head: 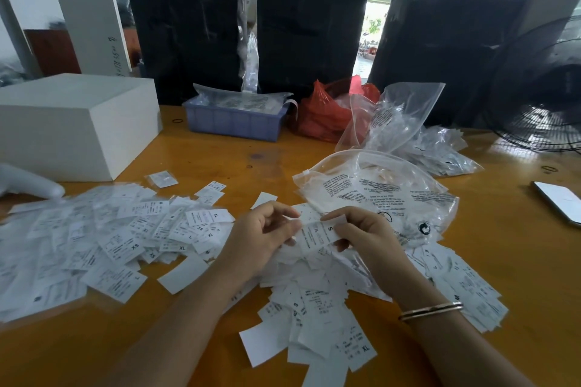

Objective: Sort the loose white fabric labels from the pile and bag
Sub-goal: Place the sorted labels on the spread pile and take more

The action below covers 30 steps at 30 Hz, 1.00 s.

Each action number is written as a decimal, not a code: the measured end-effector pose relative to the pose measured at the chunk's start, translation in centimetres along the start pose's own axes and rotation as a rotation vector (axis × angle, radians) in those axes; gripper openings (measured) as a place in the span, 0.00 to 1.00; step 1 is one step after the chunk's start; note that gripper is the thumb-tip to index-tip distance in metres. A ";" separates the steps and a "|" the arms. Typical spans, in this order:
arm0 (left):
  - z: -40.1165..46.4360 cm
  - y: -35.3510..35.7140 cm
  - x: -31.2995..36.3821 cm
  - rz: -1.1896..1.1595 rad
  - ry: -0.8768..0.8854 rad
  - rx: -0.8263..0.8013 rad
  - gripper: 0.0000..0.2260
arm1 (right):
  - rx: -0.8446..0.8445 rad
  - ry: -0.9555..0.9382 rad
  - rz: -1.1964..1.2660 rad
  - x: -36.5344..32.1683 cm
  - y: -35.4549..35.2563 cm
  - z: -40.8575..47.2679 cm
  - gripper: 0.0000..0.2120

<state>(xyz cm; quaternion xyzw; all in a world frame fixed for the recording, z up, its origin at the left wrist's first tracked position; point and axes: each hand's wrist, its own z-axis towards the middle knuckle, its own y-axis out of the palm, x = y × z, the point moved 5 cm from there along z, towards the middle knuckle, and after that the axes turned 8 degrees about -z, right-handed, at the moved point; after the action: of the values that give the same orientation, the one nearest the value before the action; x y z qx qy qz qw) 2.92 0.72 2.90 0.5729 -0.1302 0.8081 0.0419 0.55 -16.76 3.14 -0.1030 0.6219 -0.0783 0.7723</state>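
**Label held between two hands over the pile**

Both hands met near the middle of the counter's near half. The left hand [267,232] and the right hand [361,236] each pinched one white label [317,234], marked "S", between curled fingers. It hung just above a loose pile [308,302] toward the near edge. A second, wider pile [103,239] lay toward the left edge. The clear bag [377,188] lay just beyond the hands, with more labels beside it toward the right edge.

Risk, as a judgement: the thin labels probably cling together, so two could be lifted as one and missorted; a sleeve or forearm dragged across either pile could mix sizes.
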 end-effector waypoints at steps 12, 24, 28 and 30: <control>-0.2 0.5 0.0 -0.077 -0.036 -0.004 0.03 | -0.051 0.175 0.075 1.4 1.6 -0.1 0.03; 0.1 0.2 -0.1 -0.186 -0.068 0.031 0.04 | -0.125 0.149 0.265 0.9 1.2 0.0 0.05; 0.0 0.3 -0.3 -0.201 -0.085 0.025 0.04 | -0.163 0.143 0.295 0.8 1.2 -0.2 0.06; 0.0 0.3 -0.3 -0.200 -0.092 0.033 0.05 | -0.149 0.125 0.280 0.7 1.1 -0.2 0.06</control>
<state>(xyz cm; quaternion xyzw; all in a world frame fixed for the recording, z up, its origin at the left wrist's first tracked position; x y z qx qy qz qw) 2.99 0.47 2.54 0.6202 -0.0609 0.7748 0.1067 0.53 -15.87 2.14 -0.0671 0.6812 0.0703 0.7256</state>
